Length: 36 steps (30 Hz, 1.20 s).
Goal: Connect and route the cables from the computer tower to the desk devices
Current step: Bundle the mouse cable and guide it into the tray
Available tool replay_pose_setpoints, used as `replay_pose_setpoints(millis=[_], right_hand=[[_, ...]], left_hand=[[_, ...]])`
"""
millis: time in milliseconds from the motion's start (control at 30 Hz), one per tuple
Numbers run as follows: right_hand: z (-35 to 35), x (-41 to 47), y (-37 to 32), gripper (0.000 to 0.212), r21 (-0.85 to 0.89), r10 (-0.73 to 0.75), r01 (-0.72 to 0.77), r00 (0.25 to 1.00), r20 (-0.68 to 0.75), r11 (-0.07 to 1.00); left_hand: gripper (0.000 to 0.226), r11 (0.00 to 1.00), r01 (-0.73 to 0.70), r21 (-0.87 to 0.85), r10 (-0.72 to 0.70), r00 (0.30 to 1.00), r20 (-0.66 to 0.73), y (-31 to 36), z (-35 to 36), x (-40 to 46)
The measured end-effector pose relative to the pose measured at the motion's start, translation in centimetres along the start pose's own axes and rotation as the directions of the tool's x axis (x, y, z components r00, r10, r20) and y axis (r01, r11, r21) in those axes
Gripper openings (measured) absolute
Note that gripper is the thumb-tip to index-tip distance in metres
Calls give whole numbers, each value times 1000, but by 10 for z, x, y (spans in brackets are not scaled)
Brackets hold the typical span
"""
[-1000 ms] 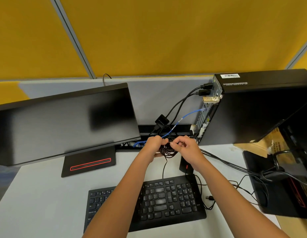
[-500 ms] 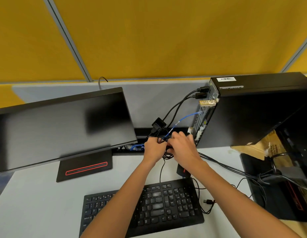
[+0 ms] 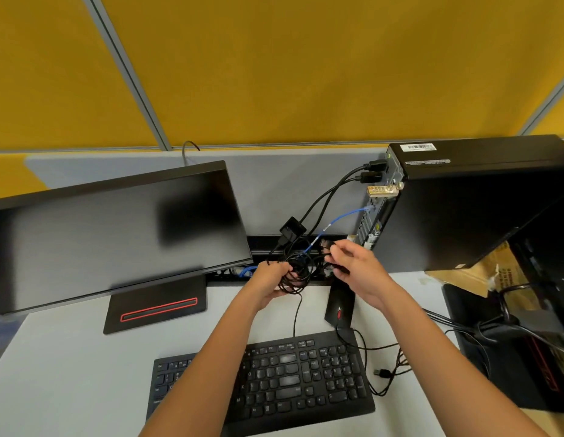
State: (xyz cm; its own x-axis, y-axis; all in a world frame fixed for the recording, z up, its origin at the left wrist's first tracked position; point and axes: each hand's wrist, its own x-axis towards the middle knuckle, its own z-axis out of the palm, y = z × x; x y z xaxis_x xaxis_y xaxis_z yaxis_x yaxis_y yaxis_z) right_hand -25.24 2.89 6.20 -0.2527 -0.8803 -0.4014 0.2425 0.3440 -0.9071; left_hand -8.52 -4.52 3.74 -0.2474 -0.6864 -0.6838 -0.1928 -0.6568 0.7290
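A black computer tower (image 3: 463,203) stands at the right with its rear ports facing left; two black cables and a blue cable (image 3: 343,218) are plugged into it. My left hand (image 3: 271,279) grips a coil of thin black cable (image 3: 298,272) above the desk's back edge. My right hand (image 3: 353,263) pinches that cable's plug end (image 3: 325,244) just right of the coil, near the tower's rear. The cable runs down to the black keyboard (image 3: 293,383). A black mouse (image 3: 339,305) with a red wheel lies below my right hand.
A black monitor (image 3: 110,238) on its stand fills the left. A loose USB plug (image 3: 381,372) and slack black wires lie right of the keyboard. A second dark monitor base (image 3: 510,357) and a cardboard box (image 3: 482,275) sit at the right. A black cable tray (image 3: 268,244) runs along the back.
My hands have drawn apart: the right hand pulled the plug end out of the coil toward the tower, while the left hand kept hold of the bundle.
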Motion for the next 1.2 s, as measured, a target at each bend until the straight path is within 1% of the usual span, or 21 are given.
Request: replay_pose_setpoints(millis=[67,100,133,200,233,300,367,433,500,567,600,667,733,800,900,967,1000,1033,1100,1133,1200], right_hand=[[3,3,-7,16,168,6,-17,998,68,986],[7,4,-10,18,240,-11,-3,998,57,971],[11,5,-12,19,302,-27,17,999,31,953],[17,7,-15,20,340,-81,85,996,-25,937],[19,7,-14,19,306,-121,131,991,-52,943],[20,7,-8,17,165,-217,234,969,-118,958],[18,7,-3,20,82,-279,301,938,-208,950],[15,4,-7,23,151,-267,323,915,-303,934],[8,-1,-19,21,260,-266,363,901,-343,895],[-6,-8,-32,14,326,-305,421,885,-352,846],[-14,-12,-38,12,366,-317,446,877,-362,817],[-28,-14,-47,9,429,-300,465,867,-398,774],[-35,-14,-48,7,435,-260,441,872,-416,785],[-32,-11,-42,8,373,-212,363,897,-389,854],[-19,-10,-30,17,262,-169,255,936,-308,931],[-12,-7,-26,21,263,-150,218,955,-256,940],[-10,-6,-25,21,265,-135,196,963,-232,944],[-7,-5,-24,21,269,-112,166,973,-203,949],[-1,-1,-19,20,284,-45,79,991,-124,956],[3,1,-16,18,279,-10,33,997,-82,960],[8,7,-10,18,224,15,-3,999,-49,975]], left_hand=[[15,974,-54,-221,93,981,168,0,2,-2],[16,931,-37,-362,125,967,223,3,4,-3],[16,890,-13,-456,148,953,263,6,6,-4],[15,866,3,-500,167,941,295,8,7,-4],[15,874,0,-486,169,938,304,7,6,-3],[21,912,-36,-408,174,936,307,3,3,-1],[28,964,-115,-241,185,938,293,3,-1,0],[28,984,-180,-3,174,946,274,5,-7,-1],[21,964,-199,175,164,967,195,2,-17,1],[34,962,-160,219,145,986,80,-5,-31,5],[30,969,-145,201,139,989,44,-8,-36,4],[13,969,-168,184,172,985,-6,-15,-42,5],[11,950,-256,177,271,960,-70,-17,-39,4],[20,927,-340,158,358,929,-97,-15,-31,1],[32,878,-415,240,437,899,-43,-11,-16,-4],[40,822,-467,325,496,868,-8,-7,-8,-5],[43,806,-490,331,522,853,-7,-3,-4,-7],[45,810,-499,308,530,848,-22,2,-1,-7],[40,844,-476,247,504,862,-59,11,4,0],[34,858,-448,251,480,873,-81,15,6,3],[23,851,-401,340,450,890,-77,22,12,10]])
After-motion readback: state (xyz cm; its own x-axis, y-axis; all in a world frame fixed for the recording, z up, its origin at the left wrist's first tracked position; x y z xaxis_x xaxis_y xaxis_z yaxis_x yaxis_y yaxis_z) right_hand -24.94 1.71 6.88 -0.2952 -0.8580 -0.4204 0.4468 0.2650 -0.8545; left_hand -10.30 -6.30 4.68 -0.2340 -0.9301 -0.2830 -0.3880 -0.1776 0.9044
